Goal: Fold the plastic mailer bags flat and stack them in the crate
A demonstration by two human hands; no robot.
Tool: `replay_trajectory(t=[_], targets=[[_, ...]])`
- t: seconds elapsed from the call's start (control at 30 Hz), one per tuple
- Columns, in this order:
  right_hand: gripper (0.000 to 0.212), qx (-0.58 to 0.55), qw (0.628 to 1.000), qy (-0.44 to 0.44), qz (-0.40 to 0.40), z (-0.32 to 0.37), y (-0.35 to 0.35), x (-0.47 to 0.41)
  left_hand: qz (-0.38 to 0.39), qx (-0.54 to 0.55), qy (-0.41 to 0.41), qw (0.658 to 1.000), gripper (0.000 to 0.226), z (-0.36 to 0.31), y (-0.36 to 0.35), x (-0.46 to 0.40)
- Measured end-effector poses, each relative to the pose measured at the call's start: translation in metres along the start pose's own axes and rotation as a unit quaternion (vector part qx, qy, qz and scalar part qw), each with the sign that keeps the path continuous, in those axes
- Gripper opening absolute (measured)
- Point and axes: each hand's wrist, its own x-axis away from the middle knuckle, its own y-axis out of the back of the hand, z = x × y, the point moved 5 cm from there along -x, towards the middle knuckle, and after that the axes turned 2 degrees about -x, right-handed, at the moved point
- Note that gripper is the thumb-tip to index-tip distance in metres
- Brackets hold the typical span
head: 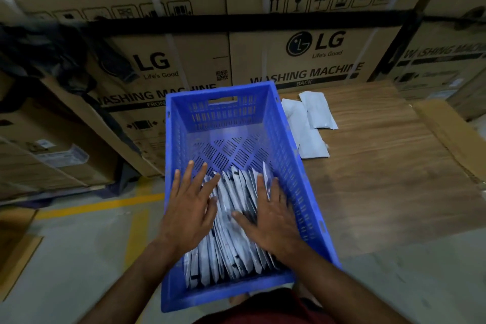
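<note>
Mailers (pixel 231 231), white with dark print, stand on edge in a tight row filling the near half of the blue crate (pixel 289 144); its far half shows bare slotted floor. Left hand (pixel 188 208) lies flat on the row's left side, fingers spread and straight, tips reaching past the row toward the crate floor. Right hand (pixel 271 216) lies flat on the row's right side, fingers straight and close together, thumb out across the mailers; neither hand grips anything. Crate sits at the left edge of a wood-grain board (pixel 381 166), its near end overhanging toward the person. Two loose mailers (pixel 313 123) lie flat on the board near its far edge, just beside the crate's far right corner, overlapping. Cartons (pixel 315 60) marked LG stand stacked behind. Grey floor (pixel 79 258) with yellow lines to the left.
</note>
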Motion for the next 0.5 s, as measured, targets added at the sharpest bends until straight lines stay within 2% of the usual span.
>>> replay_trajectory(t=[0.13, 0.27, 0.33, 0.5], targets=[[0.089, -0.018, 0.980, 0.132, -0.146, 0.007, 0.051, 0.015, -0.027, 0.056, 0.015, 0.998, 0.061, -0.024, 0.004, -0.017], [0.075, -0.076, 0.940, 0.152, -0.296, -0.021, 0.112, 0.009, -0.053, 0.095, -0.007, 0.994, 0.067, -0.064, 0.007, -0.050], [0.073, -0.055, 0.939, 0.127, -0.314, -0.053, 0.133, -0.005, -0.068, 0.097, -0.015, 0.993, 0.066, -0.087, 0.006, -0.070], [0.068, 0.025, 0.953, 0.107, -0.281, -0.143, 0.165, -0.039, -0.111, 0.094, -0.036, 0.989, 0.064, -0.158, 0.012, -0.122]])
